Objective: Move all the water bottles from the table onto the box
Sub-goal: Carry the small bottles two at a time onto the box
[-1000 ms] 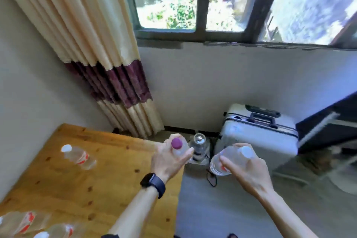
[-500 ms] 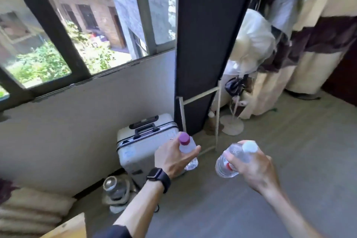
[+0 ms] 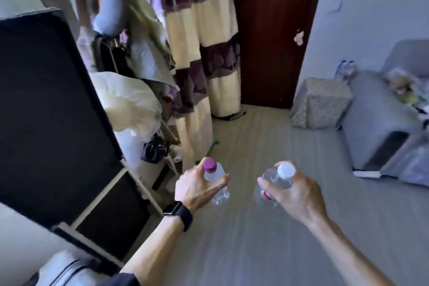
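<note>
My left hand (image 3: pixel 197 187) grips a clear water bottle with a purple cap (image 3: pixel 214 177), held upright above the floor. My right hand (image 3: pixel 294 195) grips a second clear bottle with a white cap and a red label (image 3: pixel 276 180), tilted to the left. Both are at chest height in front of me. A cube-shaped box under a speckled grey cover (image 3: pixel 321 103) stands on the floor by the far wall, well ahead and to the right. Two more bottles (image 3: pixel 346 71) stand behind it, blurred. The table is out of view.
A tall black panel on a white stand (image 3: pixel 51 109) fills the left. Behind it hang clothes and bags (image 3: pixel 130 97) and a striped curtain (image 3: pixel 202 53). A dark red door (image 3: pixel 276 30) is at the back. A grey sofa (image 3: pixel 380 118) runs along the right. A suitcase corner (image 3: pixel 62 269) shows bottom left.
The view has swung right, from the table and window past the suitcase to the door, box and sofa. Both hands keep their bottles in the same grip.
</note>
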Demonstrator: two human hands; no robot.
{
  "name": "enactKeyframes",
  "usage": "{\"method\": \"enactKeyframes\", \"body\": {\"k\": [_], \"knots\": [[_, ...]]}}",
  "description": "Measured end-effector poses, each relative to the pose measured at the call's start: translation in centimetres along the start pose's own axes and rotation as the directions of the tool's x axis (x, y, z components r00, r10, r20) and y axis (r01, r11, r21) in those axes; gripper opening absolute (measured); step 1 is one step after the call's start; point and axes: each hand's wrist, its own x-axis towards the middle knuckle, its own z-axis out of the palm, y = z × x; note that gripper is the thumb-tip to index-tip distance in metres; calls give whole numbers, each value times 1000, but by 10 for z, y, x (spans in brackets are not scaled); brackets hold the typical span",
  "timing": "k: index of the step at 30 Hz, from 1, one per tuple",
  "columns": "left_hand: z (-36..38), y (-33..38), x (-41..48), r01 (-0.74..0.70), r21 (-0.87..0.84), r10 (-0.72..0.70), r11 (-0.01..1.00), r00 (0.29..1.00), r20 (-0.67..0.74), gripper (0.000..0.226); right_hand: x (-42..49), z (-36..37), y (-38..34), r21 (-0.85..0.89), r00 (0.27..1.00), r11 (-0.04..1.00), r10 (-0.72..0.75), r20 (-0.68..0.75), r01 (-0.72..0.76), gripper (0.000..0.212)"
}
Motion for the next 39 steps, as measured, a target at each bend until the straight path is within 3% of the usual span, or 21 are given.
{"method": "enactKeyframes", "body": {"k": [11, 17, 30, 35, 39], "knots": [[95, 125, 211, -325, -82, 335, 942, 921, 199, 53, 153, -70, 71, 0, 913, 963, 254, -318, -268, 73], [157, 202, 299, -420, -90, 429, 903, 868, 250, 64, 233, -109, 124, 20, 860, 931, 346, -377, -365, 76], [308, 363, 469, -368, -85, 377, 926, 890, 257, 57, 459, -198, 266, 25, 857, 926, 360, -368, -377, 87], [358, 401, 542, -363, -62, 366, 930, 896, 252, 58, 549, -214, 313, 140, 844, 895, 445, -299, -423, 81], [404, 427, 606, -358, -84, 367, 930, 894, 257, 57, 626, -215, 346, 68, 852, 922, 378, -363, -380, 86]]}}
